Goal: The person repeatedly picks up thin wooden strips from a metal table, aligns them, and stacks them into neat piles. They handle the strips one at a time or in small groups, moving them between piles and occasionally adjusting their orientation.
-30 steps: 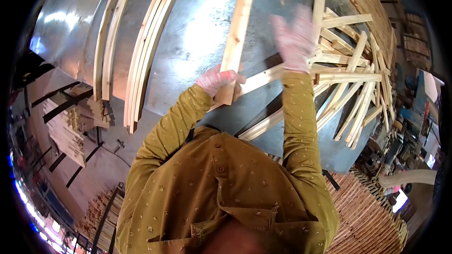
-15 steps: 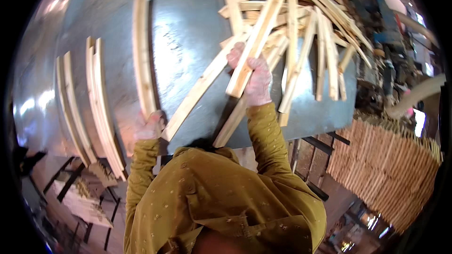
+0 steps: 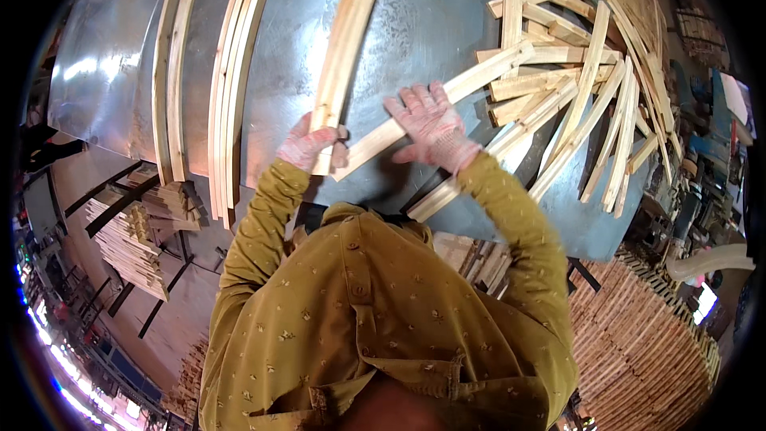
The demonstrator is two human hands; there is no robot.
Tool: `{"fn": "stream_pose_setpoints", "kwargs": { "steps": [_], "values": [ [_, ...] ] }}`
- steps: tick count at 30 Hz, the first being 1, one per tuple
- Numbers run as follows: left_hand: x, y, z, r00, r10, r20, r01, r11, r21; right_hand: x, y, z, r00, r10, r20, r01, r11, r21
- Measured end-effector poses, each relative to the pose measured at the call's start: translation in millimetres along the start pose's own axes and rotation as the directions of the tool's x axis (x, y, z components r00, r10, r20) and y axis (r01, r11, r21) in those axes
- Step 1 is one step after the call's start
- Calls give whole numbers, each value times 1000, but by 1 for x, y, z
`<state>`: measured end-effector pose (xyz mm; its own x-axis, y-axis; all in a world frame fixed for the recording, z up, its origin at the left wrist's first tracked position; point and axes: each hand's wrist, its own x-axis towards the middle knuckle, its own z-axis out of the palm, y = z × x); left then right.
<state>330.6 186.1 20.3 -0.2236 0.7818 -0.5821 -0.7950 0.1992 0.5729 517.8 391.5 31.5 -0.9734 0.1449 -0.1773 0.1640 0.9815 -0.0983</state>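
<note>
My left hand [image 3: 311,142], in a pale pinkish work glove, is closed around the near end of a long wooden strip [image 3: 351,40]. The strip points away from me over the grey metal tabletop [image 3: 295,56]. Fingers spread and holding nothing, my gloved right hand [image 3: 431,124] is over a slanting wooden strip [image 3: 487,72]. Whether its palm touches that strip I cannot tell. The slanting strip's near end [image 3: 351,158] lies beside my left fingers. Another strip [image 3: 435,199] sticks out toward me below my right wrist.
Several strips lie crossed in a loose pile [image 3: 558,80] at the right. On the left, a pair of strips [image 3: 171,72] and a second group [image 3: 238,88] overhang the near edge. Stacked wood stands below at left [image 3: 132,243] and right [image 3: 638,335].
My right hand has let go of the strip it held and opened. My left hand still grips a strip's near end. The view has shifted, so the table's contents appear farther right.
</note>
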Motion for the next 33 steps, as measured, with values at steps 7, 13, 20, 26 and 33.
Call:
{"fn": "stream_pose_setpoints", "kwargs": {
  "steps": [7,13,20,26,33],
  "values": [
    [-58,2,-87,811,454,-370,136,469,873,20,70,-62,974,-169,-154,123,956,-268],
    [-94,10,-105,695,693,-192,435,-192,880,110,93,-124,836,388,-388,-270,907,324],
    [-84,50,-123,422,883,-207,490,-30,871,229,-40,-25,829,500,251,-525,542,656],
    [-105,70,-158,731,544,-413,267,329,906,147,-57,2,561,727,-397,-426,664,614],
    [6,55,-69,955,275,113,-249,534,808,-99,21,27,-231,953,196,-794,-301,528]
  ]
}}
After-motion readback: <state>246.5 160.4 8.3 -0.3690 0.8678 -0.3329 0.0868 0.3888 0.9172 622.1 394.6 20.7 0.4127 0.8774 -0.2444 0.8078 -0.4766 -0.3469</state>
